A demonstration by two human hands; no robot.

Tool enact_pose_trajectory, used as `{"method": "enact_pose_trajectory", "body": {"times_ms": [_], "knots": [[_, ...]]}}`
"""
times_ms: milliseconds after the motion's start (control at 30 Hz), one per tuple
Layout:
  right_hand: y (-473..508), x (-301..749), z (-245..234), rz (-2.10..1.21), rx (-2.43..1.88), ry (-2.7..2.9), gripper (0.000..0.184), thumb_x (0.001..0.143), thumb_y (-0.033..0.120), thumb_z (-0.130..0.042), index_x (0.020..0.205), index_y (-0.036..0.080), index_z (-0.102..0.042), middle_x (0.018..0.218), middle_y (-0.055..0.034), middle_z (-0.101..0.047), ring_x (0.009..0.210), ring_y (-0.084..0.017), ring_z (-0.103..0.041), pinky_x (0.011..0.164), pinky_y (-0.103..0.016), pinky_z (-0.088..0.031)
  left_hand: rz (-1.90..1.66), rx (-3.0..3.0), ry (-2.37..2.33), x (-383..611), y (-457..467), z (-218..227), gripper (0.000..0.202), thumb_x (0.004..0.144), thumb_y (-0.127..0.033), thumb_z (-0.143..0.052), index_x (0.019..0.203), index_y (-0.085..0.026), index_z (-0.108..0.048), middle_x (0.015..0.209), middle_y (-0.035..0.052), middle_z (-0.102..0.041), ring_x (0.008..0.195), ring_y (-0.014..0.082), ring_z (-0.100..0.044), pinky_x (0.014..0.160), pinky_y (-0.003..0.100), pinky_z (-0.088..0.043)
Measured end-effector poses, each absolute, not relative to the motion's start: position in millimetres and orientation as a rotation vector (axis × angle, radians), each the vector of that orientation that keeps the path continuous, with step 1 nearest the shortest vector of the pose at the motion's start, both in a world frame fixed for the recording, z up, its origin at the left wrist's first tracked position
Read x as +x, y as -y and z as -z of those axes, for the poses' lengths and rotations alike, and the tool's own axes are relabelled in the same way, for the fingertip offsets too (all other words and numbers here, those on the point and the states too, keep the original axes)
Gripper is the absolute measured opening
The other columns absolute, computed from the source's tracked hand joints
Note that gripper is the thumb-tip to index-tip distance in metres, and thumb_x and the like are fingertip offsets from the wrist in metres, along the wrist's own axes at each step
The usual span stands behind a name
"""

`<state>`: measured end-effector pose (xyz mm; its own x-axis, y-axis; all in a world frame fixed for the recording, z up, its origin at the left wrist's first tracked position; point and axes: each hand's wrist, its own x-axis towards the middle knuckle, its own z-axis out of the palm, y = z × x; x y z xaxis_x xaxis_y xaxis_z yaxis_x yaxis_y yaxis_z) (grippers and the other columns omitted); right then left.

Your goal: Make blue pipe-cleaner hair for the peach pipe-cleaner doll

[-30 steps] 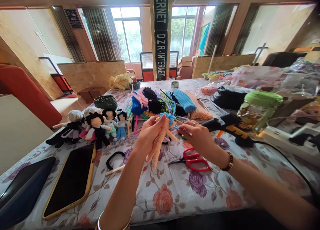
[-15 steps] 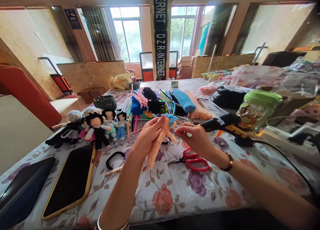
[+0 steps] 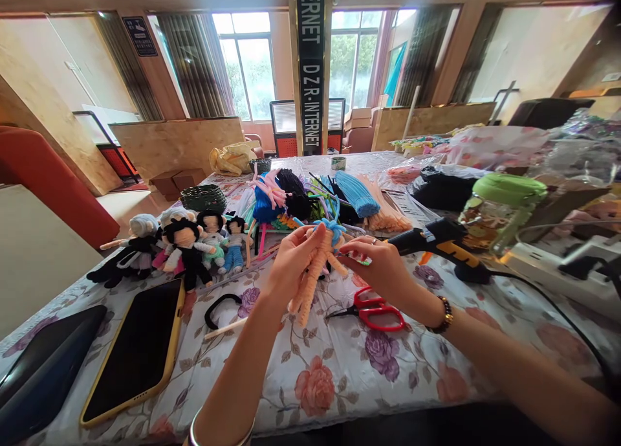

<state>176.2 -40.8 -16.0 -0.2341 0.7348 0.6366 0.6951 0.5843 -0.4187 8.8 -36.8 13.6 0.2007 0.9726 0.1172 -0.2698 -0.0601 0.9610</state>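
Observation:
A peach pipe-cleaner doll (image 3: 317, 268) with blue pipe-cleaner hair (image 3: 331, 227) is held up over the table, legs hanging down. My left hand (image 3: 297, 258) is closed around its upper body from the left, thumb near the head. On the other side my right hand (image 3: 373, 261) pinches close beside the doll's head; what lies between its fingertips is too small to make out. Below the right hand lie red-handled scissors (image 3: 376, 310). A black pipe cleaner (image 3: 216, 307) and a pale stick-like piece (image 3: 226, 329) rest left of the doll.
Finished dolls (image 3: 187, 242) sit at the left, behind a phone (image 3: 136, 349). Bundles of blue pipe cleaners (image 3: 356, 195) and other colours lie at the back. To the right are a glue gun (image 3: 431, 242) with its cable, a green-lidded jar (image 3: 504, 203) and a power strip (image 3: 557, 271).
The doll has turned slightly, so both legs show apart and its blue hair faces me more. My right fingers have shifted slightly beside its head.

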Motion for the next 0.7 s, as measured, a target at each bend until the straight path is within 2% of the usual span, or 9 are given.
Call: {"method": "enact_pose_trajectory", "body": {"times_ms": [133, 300, 433, 600, 700], "knots": [[44, 175, 15, 0.004, -1.202, 1.99, 0.009, 0.08, 0.02, -0.062, 0.078, 0.021, -0.071, 0.076, -0.0023, -0.07, 0.059, -0.013, -0.058, 0.061, -0.025, -0.041, -1.217, 1.206, -0.84, 14, 41, -15, 0.033, 0.07, -0.044, -0.071, 0.079, -0.014, -0.06, 0.067, -0.0026, -0.051, 0.054, 0.0037, -0.042, 0.047, 0.015, -0.034], [44, 177, 11, 0.024, -1.287, 1.973, 0.014, 0.076, 0.015, -0.061, 0.064, 0.017, -0.066, 0.061, -0.0015, -0.065, 0.053, -0.012, -0.053, 0.054, -0.023, -0.034, -1.176, 1.32, -0.818, 18, 42, -12, 0.031, 0.073, -0.044, -0.067, 0.083, -0.015, -0.062, 0.073, -0.0017, -0.054, 0.062, 0.0057, -0.046, 0.056, 0.017, -0.036], [42, 179, 9, -0.03, -1.32, 1.993, 0.019, 0.074, 0.012, -0.058, 0.056, 0.015, -0.061, 0.051, -0.0003, -0.06, 0.047, -0.011, -0.046, 0.048, -0.023, -0.028, -1.146, 1.357, -0.821, 20, 44, -10, 0.032, 0.074, -0.045, -0.066, 0.086, -0.016, -0.063, 0.073, -0.002, -0.053, 0.06, 0.0059, -0.044, 0.054, 0.019, -0.034], [41, 180, 11, -0.01, -1.209, 1.96, 0.021, 0.078, 0.012, -0.053, 0.059, 0.016, -0.061, 0.058, -0.0015, -0.063, 0.05, -0.012, -0.049, 0.05, -0.023, -0.03, -1.142, 1.349, -0.788, 20, 44, -11, 0.031, 0.075, -0.043, -0.067, 0.089, -0.016, -0.062, 0.078, 0.0, -0.057, 0.067, 0.0082, -0.049, 0.059, 0.019, -0.037], [41, 180, 11, -0.033, -1.162, 1.963, 0.023, 0.079, 0.011, -0.051, 0.059, 0.017, -0.061, 0.059, -0.0017, -0.063, 0.054, -0.013, -0.053, 0.053, -0.023, -0.034, -1.161, 1.337, -0.774, 19, 43, -12, 0.03, 0.074, -0.043, -0.067, 0.086, -0.015, -0.064, 0.075, -0.0006, -0.058, 0.064, 0.0074, -0.049, 0.059, 0.019, -0.037]]}}
